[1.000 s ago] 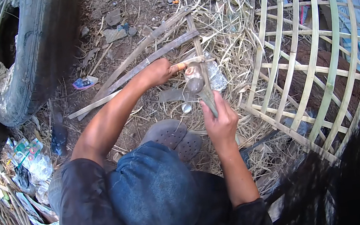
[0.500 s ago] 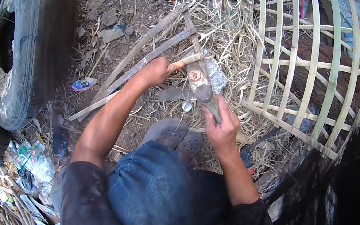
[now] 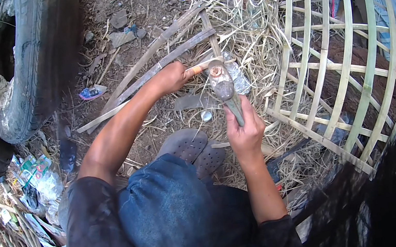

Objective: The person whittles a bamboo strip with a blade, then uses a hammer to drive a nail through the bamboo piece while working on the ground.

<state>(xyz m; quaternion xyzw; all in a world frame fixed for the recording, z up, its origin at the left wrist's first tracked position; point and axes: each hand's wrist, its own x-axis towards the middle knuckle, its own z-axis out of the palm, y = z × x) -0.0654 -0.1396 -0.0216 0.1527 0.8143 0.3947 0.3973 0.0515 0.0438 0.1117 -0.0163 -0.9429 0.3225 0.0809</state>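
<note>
My right hand is closed around the handle of a hammer. Its thick grey head has a rusty, pinkish end that points away from me. My left hand is closed around a slim wooden-handled tool with an orange band. That tool points right, and its far part lies across an upright wooden strip. The hammer head overlaps the tool's tip in the view; whether they touch I cannot tell. Beyond the left hand, two long bamboo slats meet the wooden strip.
A curved bamboo lattice stands at the right. Two old tires fill the upper left. Pale bamboo shavings litter the ground. Plastic litter and thin sticks lie at the left. My clogs are below the hands.
The hammer head has moved away from me, up to the tip of the tool, and my right hand has shifted slightly right. My left hand has barely moved.
</note>
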